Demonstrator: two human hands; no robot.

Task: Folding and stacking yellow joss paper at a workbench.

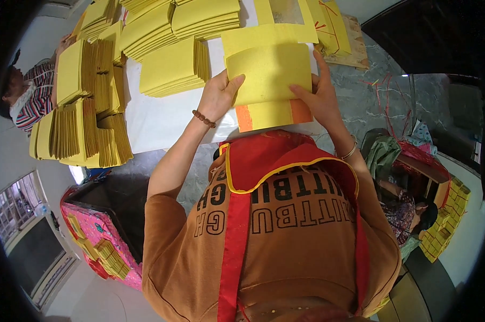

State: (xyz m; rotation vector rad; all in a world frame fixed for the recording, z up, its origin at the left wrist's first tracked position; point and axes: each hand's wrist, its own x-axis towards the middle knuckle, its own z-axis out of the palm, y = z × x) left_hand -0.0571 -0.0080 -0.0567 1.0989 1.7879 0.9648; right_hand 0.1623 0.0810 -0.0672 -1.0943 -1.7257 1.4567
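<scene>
Both hands hold a sheet of yellow paper [269, 75] over the near edge of the white-topped table. My left hand [219, 97] is closed on its left edge, thumb on top and the other fingers hidden beneath. Along the right edge, my right hand [321, 96] grips with the thumb on the face and the forefinger reaching up the side. Below the sheet's near edge shows a yellow piece with orange end patches [244, 117]. Another yellow sheet [269, 33] lies just beyond. How many layers are in my hands I cannot tell.
A folded yellow paper stack [170, 67] lies left of my hands, with several more behind it. Upright yellow bundles [81, 129] line the table's left end. One person [36, 99] is at the far left, another [406, 217] at the right. A wooden pallet [355, 45] carries yellow paper.
</scene>
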